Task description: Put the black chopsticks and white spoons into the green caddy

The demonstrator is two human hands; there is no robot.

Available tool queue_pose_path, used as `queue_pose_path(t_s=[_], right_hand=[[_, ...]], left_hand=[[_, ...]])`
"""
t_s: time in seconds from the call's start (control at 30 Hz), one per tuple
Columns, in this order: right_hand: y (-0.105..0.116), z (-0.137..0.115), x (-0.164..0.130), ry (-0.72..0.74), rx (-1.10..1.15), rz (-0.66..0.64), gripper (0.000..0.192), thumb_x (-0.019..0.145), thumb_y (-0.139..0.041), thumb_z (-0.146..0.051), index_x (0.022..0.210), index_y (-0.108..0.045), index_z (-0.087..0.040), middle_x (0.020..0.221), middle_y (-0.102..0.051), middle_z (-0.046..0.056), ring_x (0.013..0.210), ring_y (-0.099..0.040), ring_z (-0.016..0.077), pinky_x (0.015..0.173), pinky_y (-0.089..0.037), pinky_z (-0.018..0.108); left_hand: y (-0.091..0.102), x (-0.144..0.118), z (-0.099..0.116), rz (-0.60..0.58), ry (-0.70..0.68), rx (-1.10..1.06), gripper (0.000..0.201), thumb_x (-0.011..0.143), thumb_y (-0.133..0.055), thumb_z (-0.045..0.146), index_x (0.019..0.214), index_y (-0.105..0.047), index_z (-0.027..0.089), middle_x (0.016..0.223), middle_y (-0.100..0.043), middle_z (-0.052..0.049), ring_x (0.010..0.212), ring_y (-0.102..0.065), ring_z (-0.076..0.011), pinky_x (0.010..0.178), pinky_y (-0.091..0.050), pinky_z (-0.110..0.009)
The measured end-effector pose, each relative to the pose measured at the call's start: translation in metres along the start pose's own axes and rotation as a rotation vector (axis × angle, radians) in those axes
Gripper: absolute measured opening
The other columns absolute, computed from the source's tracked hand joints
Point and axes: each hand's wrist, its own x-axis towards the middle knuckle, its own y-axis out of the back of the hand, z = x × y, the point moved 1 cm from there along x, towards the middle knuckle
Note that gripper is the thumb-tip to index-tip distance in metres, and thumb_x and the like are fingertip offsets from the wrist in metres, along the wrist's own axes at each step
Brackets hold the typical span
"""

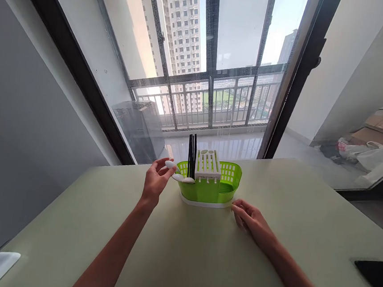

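Pinched between thumb and fingers of the left hand (156, 179) is a white, oval-bowled spoon (169, 164), at the left end of a bright green, slotted basket (190, 190). A light pinch and slow wrist should spare the slim black chopsticks (192, 154) nearby. The right hand (249, 217) curls loosely by the basket's white base (206, 204); whether it grips, I cannot tell, but bracing there would help.
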Motion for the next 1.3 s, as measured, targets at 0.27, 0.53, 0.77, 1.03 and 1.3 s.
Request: queue_pose_path(t_s=[0.27, 0.53, 0.77, 1.03, 1.3], right_hand=[[0.002, 0.005, 0.0, 0.007, -0.006, -0.006, 0.037, 0.09, -0.06, -0.057, 0.08, -0.056, -0.021, 0.051, -0.04, -0.009, 0.05, -0.028, 0.0087, 0.051, -0.024, 0.024], [0.001, 0.004, 0.0, 0.009, -0.007, 0.006, 0.038, 0.089, -0.06, -0.058, 0.078, -0.055, -0.021, 0.051, -0.04, -0.009, 0.05, -0.029, 0.0087, 0.051, -0.025, 0.024], [0.001, 0.002, 0.0, 0.0, -0.03, 0.007, 0.038, 0.089, -0.06, -0.057, 0.077, -0.054, -0.021, 0.05, -0.041, -0.009, 0.05, -0.029, 0.0087, 0.05, -0.025, 0.024], [-0.002, 0.0, 0.003, -0.001, -0.032, 0.023, 0.041, 0.088, -0.06, -0.058, 0.072, -0.052, -0.021, 0.049, -0.041, -0.009, 0.05, -0.03, 0.009, 0.051, -0.026, 0.024], [-0.003, -0.003, 0.006, -0.048, -0.044, 0.025, 0.051, 0.084, -0.061, -0.062, 0.059, -0.041, -0.023, 0.047, -0.035, -0.008, 0.047, -0.027, 0.0083, 0.047, -0.021, 0.025]], left_hand=[[0.005, -0.003, -0.003, -0.001, -0.03, 0.109, 0.041, 0.084, -0.07, 0.049, 0.108, -0.066, 0.016, 0.118, -0.072, -0.012, 0.113, -0.065, -0.0249, 0.102, -0.048, -0.041], [0.018, -0.013, -0.061, 0.012, -0.085, 0.162, 0.035, 0.09, -0.052, 0.036, 0.121, -0.053, 0.019, 0.13, -0.062, -0.013, 0.123, -0.058, -0.0259, 0.105, -0.044, -0.045], [0.008, -0.024, -0.103, -0.489, -0.115, 0.319, 0.08, 0.074, -0.076, 0.038, 0.141, -0.036, 0.022, 0.143, -0.053, -0.015, 0.133, -0.05, -0.0298, 0.108, -0.042, -0.044], [-0.037, -0.02, -0.101, -0.271, -0.105, 0.686, 0.074, 0.06, -0.084, 0.048, 0.121, -0.053, 0.02, 0.116, -0.067, -0.011, 0.111, -0.061, -0.0321, 0.088, -0.048, -0.038], [-0.114, -0.018, -0.112, -0.218, -0.148, 0.642, 0.091, 0.055, -0.088, 0.051, 0.13, -0.049, 0.018, 0.124, -0.065, -0.016, 0.118, -0.059, -0.0333, 0.095, -0.044, -0.04]])
